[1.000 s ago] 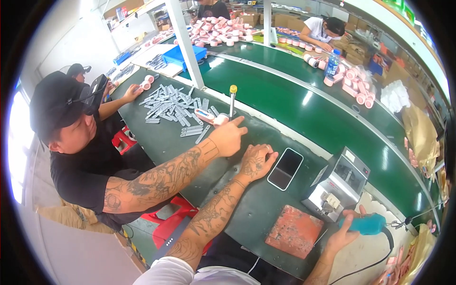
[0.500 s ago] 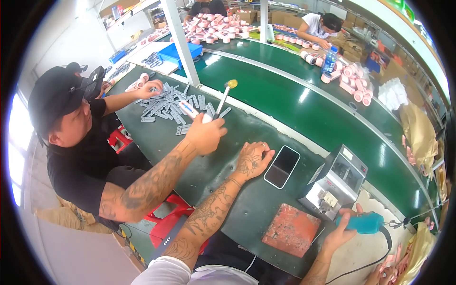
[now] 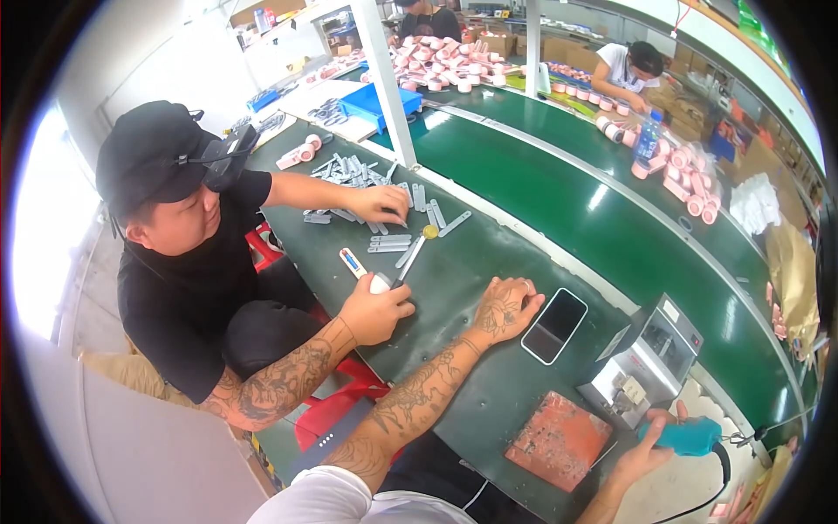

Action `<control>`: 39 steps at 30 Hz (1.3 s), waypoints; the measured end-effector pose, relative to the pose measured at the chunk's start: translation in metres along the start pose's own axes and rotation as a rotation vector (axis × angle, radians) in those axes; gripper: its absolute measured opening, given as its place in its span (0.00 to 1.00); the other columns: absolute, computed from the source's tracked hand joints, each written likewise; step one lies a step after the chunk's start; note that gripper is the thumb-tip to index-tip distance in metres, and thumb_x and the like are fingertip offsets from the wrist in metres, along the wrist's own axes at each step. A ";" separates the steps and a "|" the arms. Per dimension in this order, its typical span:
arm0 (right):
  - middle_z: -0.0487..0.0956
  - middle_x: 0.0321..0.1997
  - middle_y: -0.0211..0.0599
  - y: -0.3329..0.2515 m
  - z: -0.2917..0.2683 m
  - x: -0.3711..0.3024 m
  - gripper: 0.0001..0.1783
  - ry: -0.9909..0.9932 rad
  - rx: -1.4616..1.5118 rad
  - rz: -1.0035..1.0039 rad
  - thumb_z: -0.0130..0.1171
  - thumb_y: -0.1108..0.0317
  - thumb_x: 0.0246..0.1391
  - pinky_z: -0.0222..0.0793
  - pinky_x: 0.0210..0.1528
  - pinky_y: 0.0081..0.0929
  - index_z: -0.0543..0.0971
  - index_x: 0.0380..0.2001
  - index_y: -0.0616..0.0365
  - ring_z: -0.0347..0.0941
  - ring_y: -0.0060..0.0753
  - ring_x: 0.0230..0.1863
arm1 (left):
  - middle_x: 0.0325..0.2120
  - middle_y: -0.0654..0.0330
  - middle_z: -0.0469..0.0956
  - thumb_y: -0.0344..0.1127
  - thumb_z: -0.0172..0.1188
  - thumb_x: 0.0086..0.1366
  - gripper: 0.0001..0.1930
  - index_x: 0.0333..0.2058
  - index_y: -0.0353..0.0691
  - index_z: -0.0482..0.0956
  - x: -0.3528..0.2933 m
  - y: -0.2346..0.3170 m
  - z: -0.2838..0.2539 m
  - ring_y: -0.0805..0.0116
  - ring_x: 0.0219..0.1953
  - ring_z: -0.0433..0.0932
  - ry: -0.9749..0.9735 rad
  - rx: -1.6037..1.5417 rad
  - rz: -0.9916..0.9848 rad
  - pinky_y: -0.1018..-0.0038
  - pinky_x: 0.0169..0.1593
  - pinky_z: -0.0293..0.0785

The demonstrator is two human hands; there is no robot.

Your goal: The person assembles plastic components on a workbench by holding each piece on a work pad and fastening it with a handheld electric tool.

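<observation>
Teal rounded corded tool [image 3: 694,437], at four o'clock: we judge it stiff, fairly heavy, best gripped mid-body. Our right hand [image 3: 644,447] clasps its nine-o'clock end; our left hand [image 3: 506,310] rests curled, contents hidden.

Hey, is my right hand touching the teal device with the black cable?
Touching. The head view shows your right hand against the left end of the teal device, digits overlapping its casing.
</observation>
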State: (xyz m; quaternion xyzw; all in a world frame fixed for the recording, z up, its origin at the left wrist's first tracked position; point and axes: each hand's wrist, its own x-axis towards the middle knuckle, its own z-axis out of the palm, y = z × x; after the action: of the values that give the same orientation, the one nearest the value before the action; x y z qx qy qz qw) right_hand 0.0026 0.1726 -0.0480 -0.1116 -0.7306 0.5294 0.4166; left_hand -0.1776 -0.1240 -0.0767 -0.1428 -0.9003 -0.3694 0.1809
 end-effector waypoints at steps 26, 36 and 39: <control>0.80 0.45 0.36 -0.007 0.004 -0.002 0.28 -0.030 0.016 0.090 0.57 0.57 0.66 0.65 0.52 0.30 0.69 0.63 0.63 0.72 0.29 0.47 | 0.27 0.60 0.79 0.45 0.60 0.68 0.13 0.30 0.43 0.78 -0.001 -0.004 0.002 0.58 0.35 0.78 0.018 -0.008 0.006 0.63 0.47 0.67; 0.79 0.44 0.34 -0.006 0.004 0.001 0.28 -0.027 0.031 0.062 0.56 0.57 0.67 0.66 0.50 0.29 0.70 0.62 0.65 0.72 0.28 0.45 | 0.26 0.62 0.79 0.45 0.58 0.69 0.12 0.31 0.44 0.77 -0.001 -0.002 -0.001 0.59 0.37 0.78 -0.021 -0.035 -0.022 0.61 0.50 0.67; 0.79 0.45 0.34 -0.007 0.003 0.004 0.27 -0.020 0.003 0.058 0.56 0.57 0.67 0.65 0.51 0.28 0.70 0.62 0.65 0.72 0.28 0.46 | 0.27 0.61 0.79 0.45 0.59 0.69 0.12 0.31 0.44 0.77 -0.001 0.001 -0.004 0.58 0.38 0.78 -0.029 -0.035 -0.045 0.61 0.50 0.67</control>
State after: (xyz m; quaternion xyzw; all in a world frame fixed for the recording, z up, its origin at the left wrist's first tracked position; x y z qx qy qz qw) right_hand 0.0002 0.1704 -0.0401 -0.1268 -0.7303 0.5435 0.3940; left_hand -0.1758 -0.1260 -0.0738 -0.1311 -0.8991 -0.3869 0.1571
